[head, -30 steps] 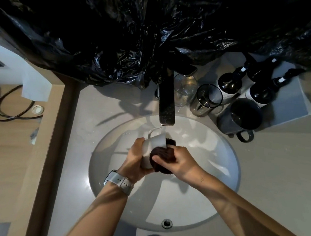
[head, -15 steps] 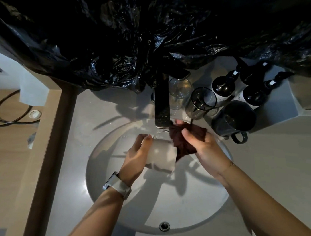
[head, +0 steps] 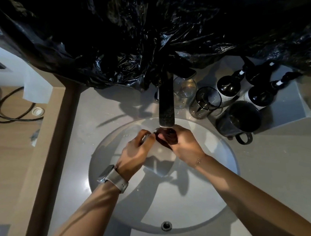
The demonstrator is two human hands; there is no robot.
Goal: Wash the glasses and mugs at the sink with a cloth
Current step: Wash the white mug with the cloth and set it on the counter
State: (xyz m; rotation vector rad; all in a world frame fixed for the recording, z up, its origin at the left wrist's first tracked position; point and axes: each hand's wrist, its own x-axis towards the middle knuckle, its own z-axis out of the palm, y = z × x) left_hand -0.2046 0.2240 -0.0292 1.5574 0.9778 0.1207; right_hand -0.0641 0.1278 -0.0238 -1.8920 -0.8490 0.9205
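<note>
Mug (head: pixel 157 159) tilted under tap (head: pixel 167 107), gripped by left hand (head: pixel 136 154) for rinsing; right hand (head: pixel 183 147) closed around cloth (head: pixel 168 138), scrubbing rim.

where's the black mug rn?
In the head view the black mug stands on the counter right of the faucet, beside the dark glass and in front of the bottles, handle toward the camera.

Both forearms are bare, no sleeves showing. The left wrist carries a smartwatch (head: pixel 105 173) on a pale grey band; the right wrist wears a thin chain bracelet (head: pixel 198 161).
</note>
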